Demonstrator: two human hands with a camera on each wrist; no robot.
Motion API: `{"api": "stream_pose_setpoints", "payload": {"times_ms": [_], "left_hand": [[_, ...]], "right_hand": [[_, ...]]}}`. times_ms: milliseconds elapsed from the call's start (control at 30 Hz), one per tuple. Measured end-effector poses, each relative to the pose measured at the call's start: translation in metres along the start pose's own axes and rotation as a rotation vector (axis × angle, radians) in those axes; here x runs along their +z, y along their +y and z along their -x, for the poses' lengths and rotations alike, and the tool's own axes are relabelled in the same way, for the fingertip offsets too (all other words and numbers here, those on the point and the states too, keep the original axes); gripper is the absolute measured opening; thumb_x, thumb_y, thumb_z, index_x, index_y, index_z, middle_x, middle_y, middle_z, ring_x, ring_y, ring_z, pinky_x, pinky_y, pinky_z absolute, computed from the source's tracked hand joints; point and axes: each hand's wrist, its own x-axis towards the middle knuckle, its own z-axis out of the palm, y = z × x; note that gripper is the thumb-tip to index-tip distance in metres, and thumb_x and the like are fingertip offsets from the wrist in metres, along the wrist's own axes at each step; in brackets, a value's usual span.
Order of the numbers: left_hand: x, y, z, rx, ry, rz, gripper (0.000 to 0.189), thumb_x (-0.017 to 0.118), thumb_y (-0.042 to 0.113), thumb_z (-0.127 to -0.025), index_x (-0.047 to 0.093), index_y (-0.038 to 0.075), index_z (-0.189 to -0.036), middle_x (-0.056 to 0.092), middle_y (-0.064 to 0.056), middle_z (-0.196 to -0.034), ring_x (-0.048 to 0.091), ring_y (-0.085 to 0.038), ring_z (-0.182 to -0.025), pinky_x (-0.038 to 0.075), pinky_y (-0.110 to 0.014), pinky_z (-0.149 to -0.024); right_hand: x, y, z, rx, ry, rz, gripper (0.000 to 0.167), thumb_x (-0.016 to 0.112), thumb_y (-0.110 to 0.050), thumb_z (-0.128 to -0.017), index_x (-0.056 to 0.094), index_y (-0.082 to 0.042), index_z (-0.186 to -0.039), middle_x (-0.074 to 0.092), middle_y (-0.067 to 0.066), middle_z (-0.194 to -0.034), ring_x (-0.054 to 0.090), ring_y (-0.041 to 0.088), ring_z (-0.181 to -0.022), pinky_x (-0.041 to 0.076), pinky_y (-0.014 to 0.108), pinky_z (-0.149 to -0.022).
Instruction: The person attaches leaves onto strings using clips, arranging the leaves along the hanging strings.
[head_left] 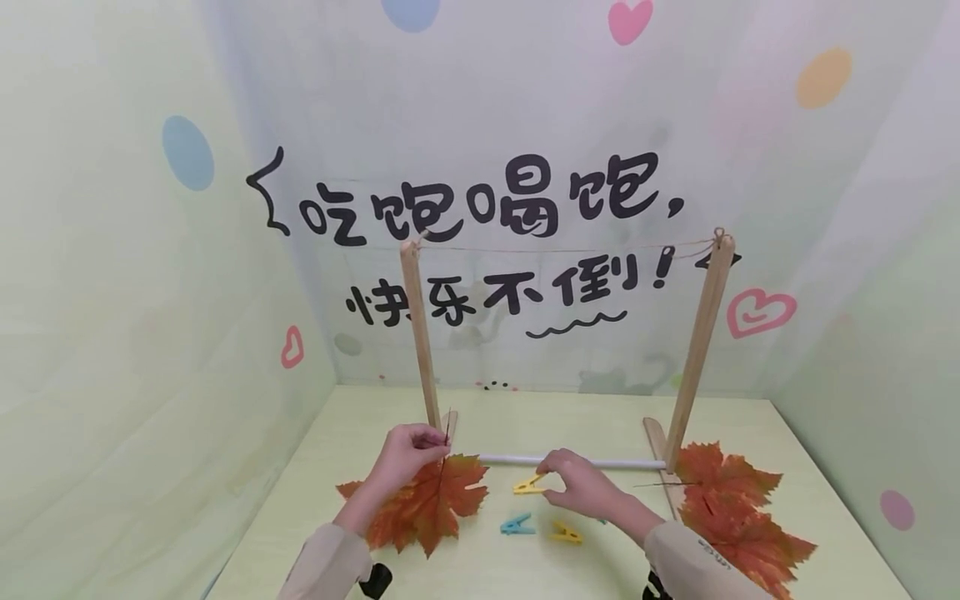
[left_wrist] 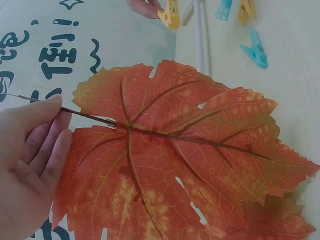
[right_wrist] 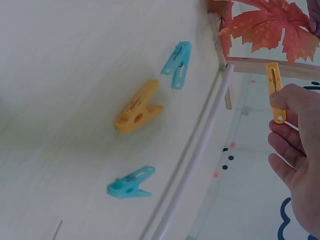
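My left hand point(head_left: 415, 450) pinches the thin dark stem of an orange-red artificial maple leaf point(left_wrist: 165, 145); in the left wrist view the stem runs from between thumb and fingers to the leaf's base. Another similar leaf lies partly under it. My right hand point(head_left: 581, 485) holds a yellow clothespin point(right_wrist: 275, 92) between thumb and forefinger, raised off the table. Below it lie a blue clothespin point(head_left: 517, 524), a second yellow clothespin point(head_left: 567, 532) and another blue clothespin point(right_wrist: 131, 183), which my right hand mostly hides in the head view.
A wooden frame has a left post point(head_left: 422, 342), a right post point(head_left: 699, 358), a string point(head_left: 555, 250) tied between their tops and a white rod point(head_left: 517, 459) low between them. More maple leaves point(head_left: 738, 533) lie at the right. A printed cloth point(head_left: 487, 100) stands behind.
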Motion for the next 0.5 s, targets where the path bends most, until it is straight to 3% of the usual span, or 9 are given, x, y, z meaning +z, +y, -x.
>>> {"api": "stream_pose_setpoints", "payload": {"times_ms": [233,500], "left_hand": [[0.001,0.012,-0.010,0.003,0.041,0.040,0.017,0.071,0.001,-0.075,0.068,-0.006,-0.090,0.068,-0.014,-0.083,0.063,-0.016,-0.071,0.054,-0.025,-0.064],[0.000,0.032,-0.024,0.031,0.100,0.079,0.014,0.071,0.002,-0.075,0.070,-0.001,-0.088,0.069,-0.012,-0.084,0.064,-0.016,-0.072,0.054,-0.025,-0.065]], "right_hand": [[-0.028,-0.008,-0.005,-0.013,-0.036,0.055,0.021,0.068,-0.015,-0.079,0.064,-0.006,-0.098,0.061,0.001,-0.094,0.056,0.015,-0.088,0.049,0.029,-0.075],[-0.056,-0.017,-0.013,-0.056,-0.044,0.118,0.021,0.068,-0.014,-0.079,0.064,-0.006,-0.098,0.061,0.001,-0.094,0.056,0.014,-0.087,0.049,0.028,-0.074]]}}
